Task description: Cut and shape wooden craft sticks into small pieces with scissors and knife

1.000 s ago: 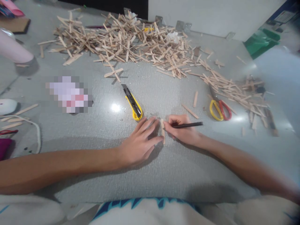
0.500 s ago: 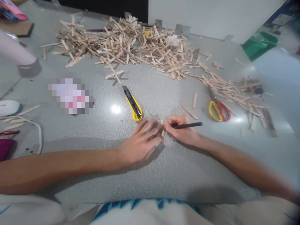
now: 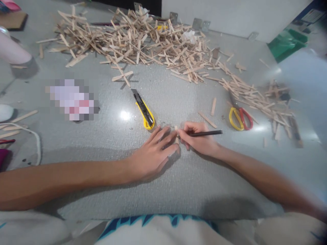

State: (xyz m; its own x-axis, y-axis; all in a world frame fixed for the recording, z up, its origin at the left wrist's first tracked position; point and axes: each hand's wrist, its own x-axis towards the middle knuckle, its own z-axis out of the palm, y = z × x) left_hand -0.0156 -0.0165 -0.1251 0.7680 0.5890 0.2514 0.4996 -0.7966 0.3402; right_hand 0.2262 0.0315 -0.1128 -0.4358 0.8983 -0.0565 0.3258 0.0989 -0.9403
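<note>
My left hand [image 3: 153,153] rests on the table with its fingers spread, and its thumb and fingertips pin down a small wooden craft stick [image 3: 176,139]. Closed around a slim black pencil [image 3: 208,133], my right hand [image 3: 199,137] meets the stick from the right side. The pencil's tip is hidden by the fingers. Just beyond my left fingertips lies a yellow and black box cutter [image 3: 145,110], its blade end pointing away. Two loose craft sticks [image 3: 207,119] lie beyond my right hand.
A wide heap of craft sticks [image 3: 138,44] spreads across the back. Scissors with yellow and red handles [image 3: 240,119] lie at right. At left are a blurred-out object [image 3: 71,100], a white mouse [image 3: 5,112], a white cable [image 3: 38,143] and a pale pink cylinder [image 3: 14,49].
The view has shifted slightly. My right hand, with the pencil, stays against the craft stick. My left hand keeps pressing the stick, its fingers slightly shifted over it.
</note>
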